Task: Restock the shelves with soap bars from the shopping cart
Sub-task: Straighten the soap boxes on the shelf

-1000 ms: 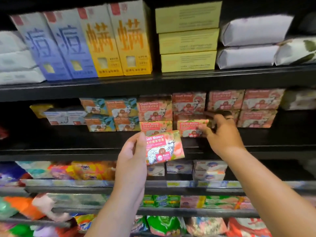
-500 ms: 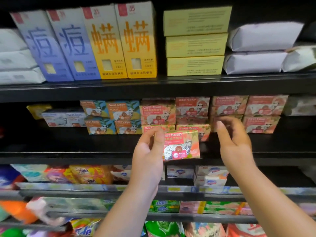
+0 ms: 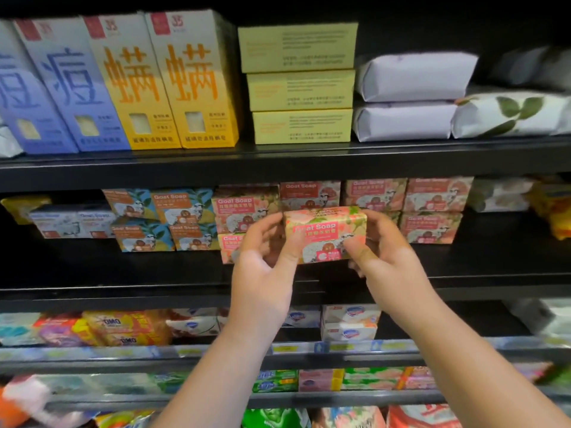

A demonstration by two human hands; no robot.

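Note:
A pink Goat Soap box [image 3: 324, 234] is held up in front of the middle shelf [image 3: 123, 291]. My left hand [image 3: 262, 273] grips its left end with the thumb on the front. My right hand [image 3: 386, 261] grips its right end. Behind it stand stacked pink Goat Soap boxes [image 3: 432, 199], and another pink box [image 3: 230, 242] lies just left of the held one. Blue-and-orange Goat Soap boxes [image 3: 182, 208] are stacked further left. The shopping cart is out of view.
The top shelf holds tall blue and yellow boxes [image 3: 173, 81], flat yellow boxes [image 3: 299, 88] and white wrapped packs [image 3: 411, 75]. Below are white soap boxes [image 3: 349, 322] and colourful packs [image 3: 123, 325]. A dark bare stretch of the middle shelf lies at left.
My left hand carried the pink box up and right to the stack. My right hand came off the shelved boxes and took hold of the box's right end.

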